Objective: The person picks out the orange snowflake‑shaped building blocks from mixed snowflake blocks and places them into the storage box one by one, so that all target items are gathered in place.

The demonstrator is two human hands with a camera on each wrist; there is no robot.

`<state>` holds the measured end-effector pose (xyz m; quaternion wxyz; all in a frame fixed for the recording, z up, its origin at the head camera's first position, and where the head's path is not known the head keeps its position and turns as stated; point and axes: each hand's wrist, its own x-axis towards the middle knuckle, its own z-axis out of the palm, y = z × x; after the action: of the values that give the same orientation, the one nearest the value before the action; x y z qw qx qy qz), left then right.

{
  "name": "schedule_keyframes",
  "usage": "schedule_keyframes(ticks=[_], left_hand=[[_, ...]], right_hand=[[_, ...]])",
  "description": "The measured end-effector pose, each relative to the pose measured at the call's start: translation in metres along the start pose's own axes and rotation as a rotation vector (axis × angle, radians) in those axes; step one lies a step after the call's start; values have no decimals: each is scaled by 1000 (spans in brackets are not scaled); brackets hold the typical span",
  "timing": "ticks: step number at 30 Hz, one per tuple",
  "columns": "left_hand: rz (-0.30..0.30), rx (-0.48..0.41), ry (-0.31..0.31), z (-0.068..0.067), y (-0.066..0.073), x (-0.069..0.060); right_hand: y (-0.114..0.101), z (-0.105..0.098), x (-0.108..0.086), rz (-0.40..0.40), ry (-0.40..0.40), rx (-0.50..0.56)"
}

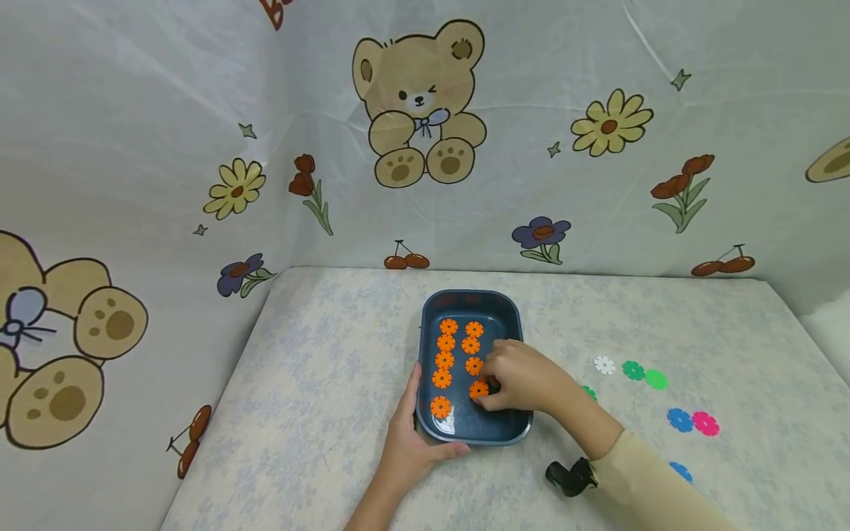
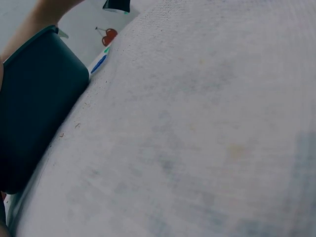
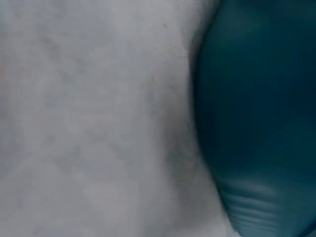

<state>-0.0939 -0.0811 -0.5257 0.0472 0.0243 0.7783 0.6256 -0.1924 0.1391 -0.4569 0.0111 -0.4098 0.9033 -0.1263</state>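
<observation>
A dark blue rectangular tray [image 1: 471,295] stands on the table, holding several orange notched plastic discs [image 1: 444,360] in two columns. My left hand [image 1: 410,442] lies against the tray's near left corner, fingers straight along the left wall and thumb along the front. Over the tray's right wall reaches my right hand [image 1: 521,376], its thumb and fingers pinching an orange disc [image 1: 478,390] at the near end of the right column. The left wrist view catches the tray's outer wall [image 2: 42,108]. In the right wrist view only the tray's side [image 3: 256,113] shows, without the fingers.
Right of the tray lie loose discs: white [image 1: 604,365], dark green [image 1: 634,370], light green [image 1: 656,380], blue [image 1: 680,420] and pink [image 1: 706,423]. Another blue disc [image 1: 680,471] is partly behind the right sleeve [image 1: 651,479]. A cartoon-printed cloth [image 1: 498,199] rises behind the table.
</observation>
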Motion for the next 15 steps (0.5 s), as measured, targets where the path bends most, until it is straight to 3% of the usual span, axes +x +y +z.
schedule_keyframes(ticks=[8,15], left_hand=[[-3,11,-13,0,1,0],[-4,2,0,0,0,0]], right_hand=[[-2,6,7,27,-100,-145],[-1,9,10,71,-56,-167]])
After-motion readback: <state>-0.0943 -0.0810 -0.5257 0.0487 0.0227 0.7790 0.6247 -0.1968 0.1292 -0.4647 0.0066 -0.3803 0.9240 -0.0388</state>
